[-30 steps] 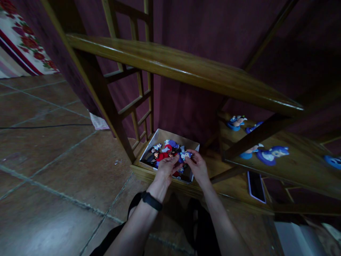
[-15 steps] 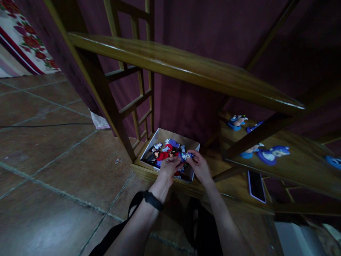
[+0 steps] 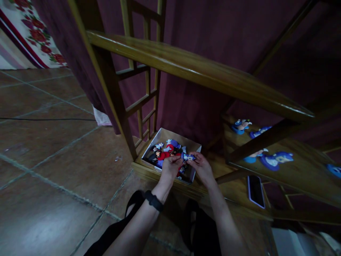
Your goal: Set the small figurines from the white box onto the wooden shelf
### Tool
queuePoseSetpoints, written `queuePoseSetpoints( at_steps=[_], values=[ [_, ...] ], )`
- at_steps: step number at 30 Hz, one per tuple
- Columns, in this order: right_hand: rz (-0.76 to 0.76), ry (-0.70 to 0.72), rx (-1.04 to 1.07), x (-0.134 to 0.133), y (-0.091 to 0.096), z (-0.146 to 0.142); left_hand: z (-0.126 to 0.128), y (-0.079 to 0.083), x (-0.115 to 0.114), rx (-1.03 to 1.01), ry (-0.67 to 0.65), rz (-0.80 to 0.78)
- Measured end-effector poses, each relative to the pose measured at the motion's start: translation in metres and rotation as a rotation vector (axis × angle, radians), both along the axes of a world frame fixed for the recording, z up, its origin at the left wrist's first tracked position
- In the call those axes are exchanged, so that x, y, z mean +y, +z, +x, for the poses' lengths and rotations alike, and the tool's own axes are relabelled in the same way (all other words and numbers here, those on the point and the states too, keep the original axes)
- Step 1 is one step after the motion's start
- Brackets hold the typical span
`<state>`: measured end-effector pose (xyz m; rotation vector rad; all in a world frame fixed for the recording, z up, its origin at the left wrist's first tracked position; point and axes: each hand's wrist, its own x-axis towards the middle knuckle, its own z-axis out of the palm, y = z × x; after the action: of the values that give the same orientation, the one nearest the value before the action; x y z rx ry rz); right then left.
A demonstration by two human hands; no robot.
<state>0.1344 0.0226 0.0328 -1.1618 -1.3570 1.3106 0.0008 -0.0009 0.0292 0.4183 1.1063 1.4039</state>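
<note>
Between my two hands is a small blue-and-white figurine (image 3: 188, 156), held just above an open cardboard box (image 3: 161, 134). My left hand (image 3: 171, 168) pinches its left end, and a dark band circles that wrist. At its other end the fingers of my right hand (image 3: 201, 164) are closed on it. Inside the box lie several more figurines, among them a red one (image 3: 163, 155) and a purple one (image 3: 173, 143). Part of the box's contents is hidden behind my left hand.
The box rests on the low wooden shelf (image 3: 229, 186), under a long wooden rail (image 3: 186, 64). To the right, a raised shelf (image 3: 306, 174) bears several figurines, including a purple-blue one (image 3: 277, 160). A phone (image 3: 256, 191) lies below it. Wooden lattice (image 3: 141, 101) stands left.
The figurine has turned between my fingers and now shows more upright. My view has shifted slightly, so the shelf and box appear a little further right.
</note>
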Motion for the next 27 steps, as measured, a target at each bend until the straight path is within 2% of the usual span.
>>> queuePoseSetpoints(
  at_steps=[4, 9, 12, 16, 21, 27],
  values=[
    [0.015, 0.014, 0.007, -0.001, 0.001, -0.002, -0.003, -0.004, 0.003, 0.155, -0.045, 0.062],
    [0.060, 0.010, -0.058, -0.004, 0.003, -0.004, -0.004, -0.009, 0.006, 0.179, 0.017, 0.063],
    [0.082, 0.002, -0.103, -0.006, 0.002, -0.005, -0.005, -0.006, 0.004, 0.134, 0.013, 0.027],
    [0.101, -0.006, -0.174, -0.008, -0.001, -0.006, -0.010, 0.006, -0.002, -0.004, -0.022, -0.033],
    [0.134, 0.003, -0.222, -0.009, 0.002, -0.006, -0.014, 0.012, -0.005, -0.045, -0.065, -0.033],
    [0.161, -0.049, -0.277, -0.012, 0.010, -0.007, -0.010, 0.006, 0.000, 0.139, -0.087, 0.060]
  ],
)
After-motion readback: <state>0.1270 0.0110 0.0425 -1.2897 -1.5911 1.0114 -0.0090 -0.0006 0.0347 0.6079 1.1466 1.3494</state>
